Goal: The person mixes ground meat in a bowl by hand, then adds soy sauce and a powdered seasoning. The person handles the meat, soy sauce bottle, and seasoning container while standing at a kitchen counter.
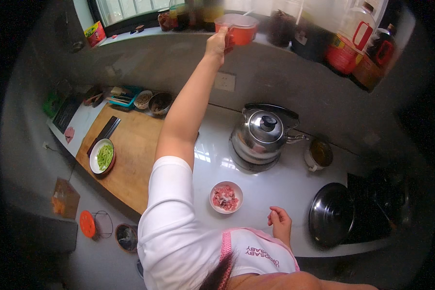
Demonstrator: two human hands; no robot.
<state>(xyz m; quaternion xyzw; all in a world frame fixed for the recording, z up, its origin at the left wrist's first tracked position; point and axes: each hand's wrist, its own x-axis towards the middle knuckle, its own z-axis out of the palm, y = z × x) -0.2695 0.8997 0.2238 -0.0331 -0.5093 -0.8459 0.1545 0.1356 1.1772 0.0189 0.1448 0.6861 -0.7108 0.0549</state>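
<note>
Up at the window ledge, my left hand (219, 45) grips the handle side of a red lidded container (241, 30), its arm stretched out over the counter. My right hand (281, 224) hangs low in front of my body, fingers loosely bent, with nothing visible in it. Left of that hand, a white bowl (226, 197) of raw minced meat with some white seasoning rests on the pale counter. Beyond the bowl stands a steel kettle (262, 134) with a black handle. A bowl of cut green vegetables (103, 156) sits on the wooden cutting board (137, 134).
Jars and bottles (362, 29) line the ledge. A knife (108, 128) lies on the board, with small bowls (160, 103) behind it. To the right are a white cup (319, 154), a large dark lid (331, 214) and a black cooktop (369, 203). An orange stool (87, 224) stands below left.
</note>
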